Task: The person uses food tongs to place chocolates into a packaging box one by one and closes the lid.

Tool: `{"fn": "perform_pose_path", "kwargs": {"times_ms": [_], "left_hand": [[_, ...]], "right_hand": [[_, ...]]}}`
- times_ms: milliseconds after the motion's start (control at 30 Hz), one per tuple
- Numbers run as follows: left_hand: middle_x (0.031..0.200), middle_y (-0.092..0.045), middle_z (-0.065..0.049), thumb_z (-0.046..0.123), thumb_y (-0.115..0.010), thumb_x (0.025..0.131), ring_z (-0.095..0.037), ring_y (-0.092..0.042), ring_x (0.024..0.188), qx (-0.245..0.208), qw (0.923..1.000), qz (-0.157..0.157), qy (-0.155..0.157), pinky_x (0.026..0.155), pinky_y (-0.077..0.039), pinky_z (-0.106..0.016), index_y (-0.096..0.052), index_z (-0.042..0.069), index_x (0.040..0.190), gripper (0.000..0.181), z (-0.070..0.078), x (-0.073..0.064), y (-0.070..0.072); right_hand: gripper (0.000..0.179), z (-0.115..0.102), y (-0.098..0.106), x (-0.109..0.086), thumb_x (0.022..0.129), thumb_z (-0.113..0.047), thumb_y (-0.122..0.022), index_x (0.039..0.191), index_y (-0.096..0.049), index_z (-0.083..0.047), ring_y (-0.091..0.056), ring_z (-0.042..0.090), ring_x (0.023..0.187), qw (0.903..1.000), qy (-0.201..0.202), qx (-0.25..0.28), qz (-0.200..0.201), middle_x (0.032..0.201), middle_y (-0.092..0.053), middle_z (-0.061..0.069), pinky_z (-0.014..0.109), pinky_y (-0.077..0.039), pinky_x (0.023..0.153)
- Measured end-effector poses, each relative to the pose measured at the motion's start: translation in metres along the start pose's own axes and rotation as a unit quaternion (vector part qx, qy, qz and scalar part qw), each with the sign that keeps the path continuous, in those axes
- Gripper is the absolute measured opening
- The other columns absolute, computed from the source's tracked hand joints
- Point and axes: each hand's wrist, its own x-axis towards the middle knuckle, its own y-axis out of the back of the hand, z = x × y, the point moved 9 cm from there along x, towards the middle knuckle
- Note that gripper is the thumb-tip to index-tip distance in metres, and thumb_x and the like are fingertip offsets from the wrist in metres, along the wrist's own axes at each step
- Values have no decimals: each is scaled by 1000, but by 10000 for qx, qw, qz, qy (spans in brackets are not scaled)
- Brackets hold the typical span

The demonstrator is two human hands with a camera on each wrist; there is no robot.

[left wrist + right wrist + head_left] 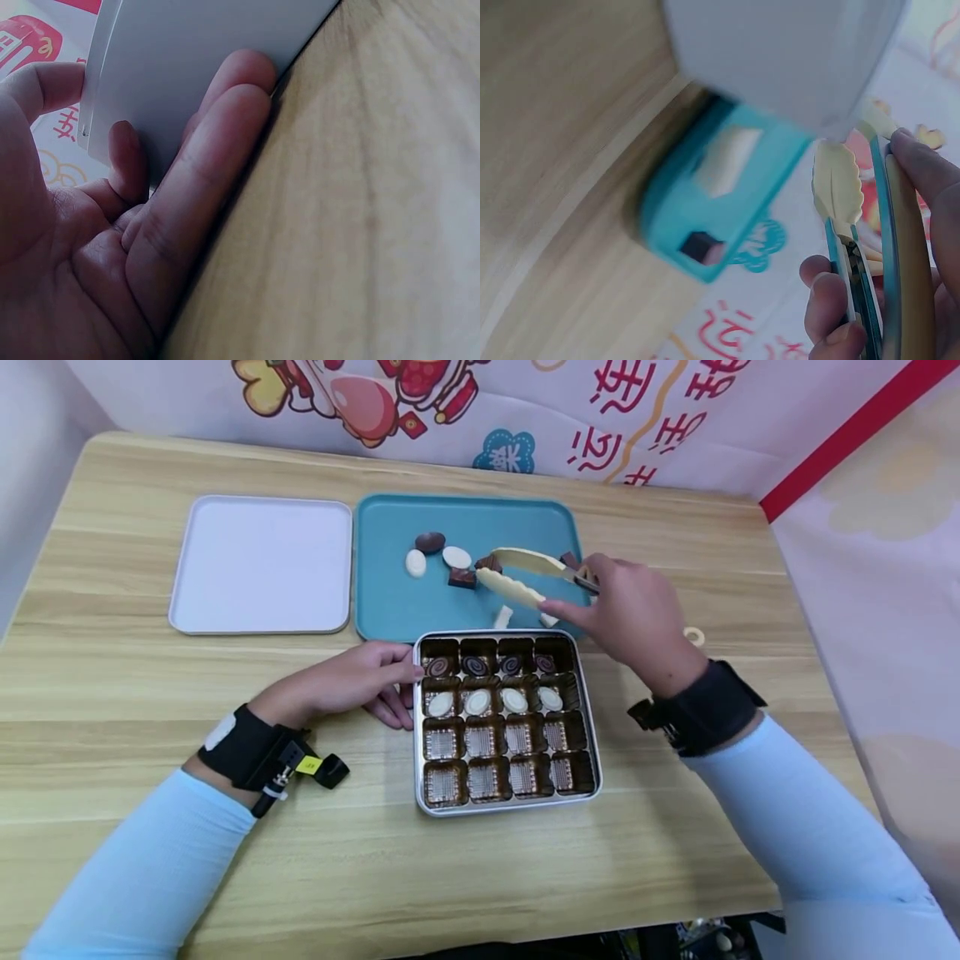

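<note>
My right hand (633, 610) grips cream-coloured tongs (525, 562) over the teal tray (390, 610). The tongs' ends stand apart, with a brown chocolate (489, 562) right by their tips. In the right wrist view, fingers and thumb lie along both arms of the tongs (838, 187). At the left wall of a metal tin (506, 810), my left hand (360, 683) holds on, thumb at the rim and fingers against the side. The tin's brown divided insert has dark swirled chocolates (474, 666) in its back row and white oval chocolates (477, 702) in the second row.
On the teal tray lie a dark oval chocolate (430, 542), white ovals (457, 557), a dark square piece (462, 578) and white pieces (503, 617). A white tray (262, 568) stands at its left. Past the tray's right side, a cream ring (694, 636) shows behind my right wrist.
</note>
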Motion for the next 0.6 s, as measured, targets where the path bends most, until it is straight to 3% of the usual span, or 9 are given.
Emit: {"fn": "perform_pose_path", "kwargs": {"times_ms": [100,200,367,467,600], "left_hand": [[91,-61,-21,30,-45,100,-37,-66,77,15,10000,-5,7,68,-63,-43,-48,-1,96,31,0,0,0],[91,-61,-21,30,-45,100,-37,-66,77,8,10000,-5,15,68,-63,-43,-48,-1,97,31,-1,0,0],[90,-62,-21,29,-44,100,-37,-66,77,4,10000,-7,11,67,-63,-43,-48,-1,99,31,0,0,0],[89,-62,-21,29,-44,100,-37,-66,76,36,10000,26,-21,66,-63,-43,-49,-2,97,31,1,0,1],[89,-62,-21,29,-45,100,-37,-67,76,31,10000,30,-43,66,-63,-43,-48,-2,95,32,2,0,0]], "right_hand": [[64,-13,17,-22,73,-66,-63,85,-62,-4,-36,17,45,9993,252,146,244,57,-47,1,29,-23,38],[60,-31,30,-47,71,-61,-70,90,-66,-4,-33,14,42,9961,679,337,452,60,-57,1,27,-22,36],[64,-53,31,-83,69,-59,-72,100,-67,-4,-34,10,40,9919,1190,410,152,77,-70,7,24,-28,32],[66,-57,28,-92,68,-61,-71,104,-67,-6,-39,10,41,9914,1265,334,-61,82,-72,8,25,-32,31],[68,-59,28,-95,67,-62,-71,106,-67,-7,-45,9,44,9874,1549,309,-29,87,-72,8,25,-32,31]]}}
